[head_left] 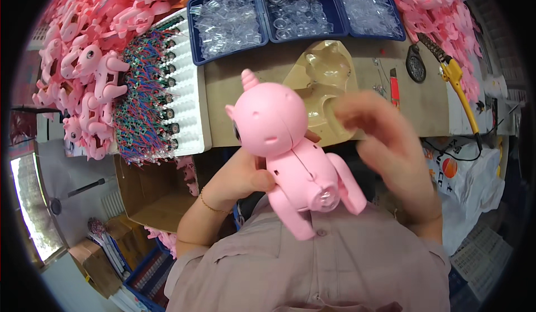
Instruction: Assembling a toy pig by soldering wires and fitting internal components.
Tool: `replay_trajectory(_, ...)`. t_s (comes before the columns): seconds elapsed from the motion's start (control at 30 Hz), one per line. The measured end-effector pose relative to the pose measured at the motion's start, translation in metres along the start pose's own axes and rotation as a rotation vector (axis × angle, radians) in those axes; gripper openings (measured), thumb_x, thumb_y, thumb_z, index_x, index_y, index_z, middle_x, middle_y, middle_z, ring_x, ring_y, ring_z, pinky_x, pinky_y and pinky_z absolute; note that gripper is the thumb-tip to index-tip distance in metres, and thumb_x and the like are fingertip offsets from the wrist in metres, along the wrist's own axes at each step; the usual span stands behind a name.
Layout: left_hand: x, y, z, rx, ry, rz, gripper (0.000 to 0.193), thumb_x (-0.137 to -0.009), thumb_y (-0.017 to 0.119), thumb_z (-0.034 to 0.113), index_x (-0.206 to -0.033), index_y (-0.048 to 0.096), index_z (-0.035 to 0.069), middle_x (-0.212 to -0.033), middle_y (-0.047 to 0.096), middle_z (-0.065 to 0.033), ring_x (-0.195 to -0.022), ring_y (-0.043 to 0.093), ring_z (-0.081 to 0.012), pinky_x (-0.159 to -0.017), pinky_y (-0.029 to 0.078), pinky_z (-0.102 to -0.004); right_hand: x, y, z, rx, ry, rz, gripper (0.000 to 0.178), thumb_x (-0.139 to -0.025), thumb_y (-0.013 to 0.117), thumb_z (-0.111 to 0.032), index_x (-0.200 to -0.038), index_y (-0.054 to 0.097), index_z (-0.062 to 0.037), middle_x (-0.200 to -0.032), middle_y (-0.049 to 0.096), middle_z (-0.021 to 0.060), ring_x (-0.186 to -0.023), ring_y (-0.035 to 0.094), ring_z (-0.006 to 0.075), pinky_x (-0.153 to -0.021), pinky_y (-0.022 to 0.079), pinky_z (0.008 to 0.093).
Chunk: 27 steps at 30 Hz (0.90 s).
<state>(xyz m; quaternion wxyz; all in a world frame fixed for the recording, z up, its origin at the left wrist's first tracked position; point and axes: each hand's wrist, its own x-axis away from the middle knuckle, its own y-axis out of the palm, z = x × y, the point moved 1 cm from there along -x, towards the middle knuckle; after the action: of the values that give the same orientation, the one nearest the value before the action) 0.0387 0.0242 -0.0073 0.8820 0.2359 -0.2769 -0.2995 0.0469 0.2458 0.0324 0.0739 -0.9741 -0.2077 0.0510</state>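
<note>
A pink toy unicorn [296,167] with a round head, a ridged horn and stubby legs is held in front of my chest. My left hand [251,172] is closed around its side, the thumb resting on the body and the other fingers hidden behind it. A clear plastic piece [325,198] sits in the end of the body. To the right of the toy, my right hand [385,139] is raised and apart from it, slightly blurred, with curved fingers spread from the thumb. Beyond the toy lies a translucent yellowish moulded tray [329,72] on the table.
Three blue bins [228,24] of clear plastic parts line the back. Wired electronic parts [148,97] lie along a white foam tray [192,88]. Pink toy parts [111,10] pile up at both sides. A red cutter [394,88] and a yellow-handled soldering iron [460,91] are at right.
</note>
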Motion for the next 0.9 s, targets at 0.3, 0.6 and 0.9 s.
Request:
replay_trajectory(0.3,0.0,0.022,-0.013,0.028,-0.201,0.112,0.106,-0.062,0.086,0.03,-0.143,0.024,0.002,-0.136,0.045,-0.0122,-0.127,0.043,-0.0241,-0.106,0.034,-0.036,0.023,0.011,0.021,-0.836,0.702,-0.192,0.049,-0.1,0.045,-0.029,-0.137,0.037,0.002,-0.128,0.051,0.0099,-0.114,0.05,0.0136,-0.096,0.041,0.0271)
replay_trajectory(0.6,-0.008,0.025,0.006,0.004,-0.55,-0.195,0.069,-0.076,0.076,0.008,-0.134,0.039,0.002,-0.122,0.055,-0.0067,-0.114,0.05,-0.0144,-0.096,0.043,-0.0304,0.034,-0.002,0.017,-0.765,0.853,-0.41,0.036,-0.085,0.069,-0.012,-0.117,0.058,-0.0012,-0.104,0.062,0.0018,-0.091,0.056,0.008,-0.073,0.048,0.0227)
replay_trajectory(0.9,-0.007,0.031,0.01,0.116,-0.631,-0.159,0.06,-0.07,0.079,0.003,-0.123,0.051,0.0,-0.114,0.061,-0.0076,-0.106,0.057,-0.0154,-0.091,0.047,-0.0317,0.041,0.005,0.018,-0.739,0.834,-0.421,0.041,-0.079,0.074,-0.007,-0.116,0.058,0.0003,-0.109,0.064,0.0066,-0.1,0.059,0.0127,-0.088,0.049,0.0293)
